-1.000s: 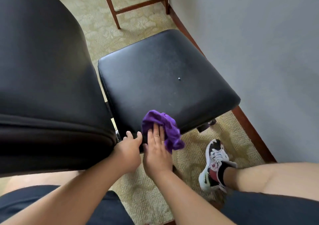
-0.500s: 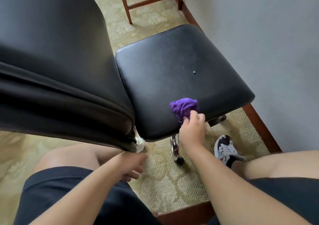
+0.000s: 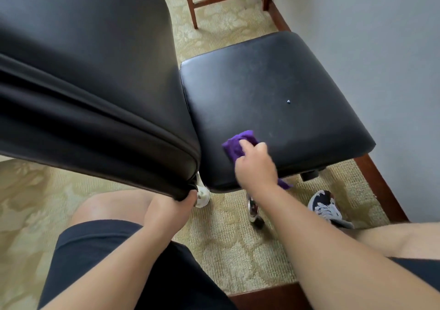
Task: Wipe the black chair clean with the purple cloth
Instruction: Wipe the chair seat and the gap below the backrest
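Observation:
The black chair fills the upper half of the head view: its padded seat (image 3: pixel 273 90) is at centre right and its backrest (image 3: pixel 83 71) leans across the left. My right hand (image 3: pixel 256 167) presses the bunched purple cloth (image 3: pixel 238 145) onto the seat near its front edge; a tail of cloth hangs below the hand. My left hand (image 3: pixel 166 212) grips the lower corner of the backrest from underneath. A small pale speck (image 3: pixel 288 101) lies on the seat.
A grey wall (image 3: pixel 369 36) with a brown baseboard (image 3: pixel 381 190) runs close along the right of the chair. Wooden furniture legs (image 3: pixel 190 5) stand on the patterned carpet beyond. My knee (image 3: pixel 107 207) and sneaker (image 3: pixel 326 207) are beneath the chair's front.
My right hand has slid the cloth along the seat's front, rightward then back toward the left. My left hand left the seat edge and took hold of the backrest corner.

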`<state>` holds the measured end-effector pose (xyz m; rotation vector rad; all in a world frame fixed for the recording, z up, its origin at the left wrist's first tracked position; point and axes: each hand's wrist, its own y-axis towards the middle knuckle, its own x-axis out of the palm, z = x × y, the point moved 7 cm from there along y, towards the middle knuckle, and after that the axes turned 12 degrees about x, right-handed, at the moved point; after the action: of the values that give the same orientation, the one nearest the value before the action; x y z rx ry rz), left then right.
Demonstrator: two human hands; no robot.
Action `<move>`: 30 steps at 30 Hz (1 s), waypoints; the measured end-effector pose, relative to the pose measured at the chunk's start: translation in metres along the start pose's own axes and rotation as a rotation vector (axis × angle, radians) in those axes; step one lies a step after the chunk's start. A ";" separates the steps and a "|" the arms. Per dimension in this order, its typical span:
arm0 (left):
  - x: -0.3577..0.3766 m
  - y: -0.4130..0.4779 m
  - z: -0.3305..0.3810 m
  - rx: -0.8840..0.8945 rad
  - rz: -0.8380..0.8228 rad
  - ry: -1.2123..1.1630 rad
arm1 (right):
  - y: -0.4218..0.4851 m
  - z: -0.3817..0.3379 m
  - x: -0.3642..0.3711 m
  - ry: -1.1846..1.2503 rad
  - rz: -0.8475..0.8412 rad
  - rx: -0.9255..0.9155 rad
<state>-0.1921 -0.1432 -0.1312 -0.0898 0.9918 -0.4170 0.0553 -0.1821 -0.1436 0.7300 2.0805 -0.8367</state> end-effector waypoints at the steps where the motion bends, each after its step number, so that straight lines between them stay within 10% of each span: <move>1: 0.001 0.001 0.000 0.010 -0.010 -0.001 | -0.017 -0.019 0.020 -0.022 -0.074 -0.114; 9: 0.003 0.006 -0.001 0.001 -0.031 -0.045 | -0.057 -0.026 0.039 -0.189 -0.182 -0.518; 15: 0.004 0.002 -0.003 -0.040 -0.041 -0.090 | -0.030 0.070 -0.013 -0.061 -0.049 -0.132; 26: -0.008 0.016 -0.008 -0.036 -0.023 -0.146 | -0.073 -0.083 0.066 -0.392 -0.034 -0.665; 30: -0.019 0.026 -0.023 -0.087 0.004 -0.155 | 0.023 -0.111 0.045 -0.430 0.076 -0.504</move>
<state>-0.2126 -0.1092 -0.1359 -0.1952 0.8574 -0.3578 -0.0007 -0.0749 -0.1326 0.3161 1.7517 -0.3556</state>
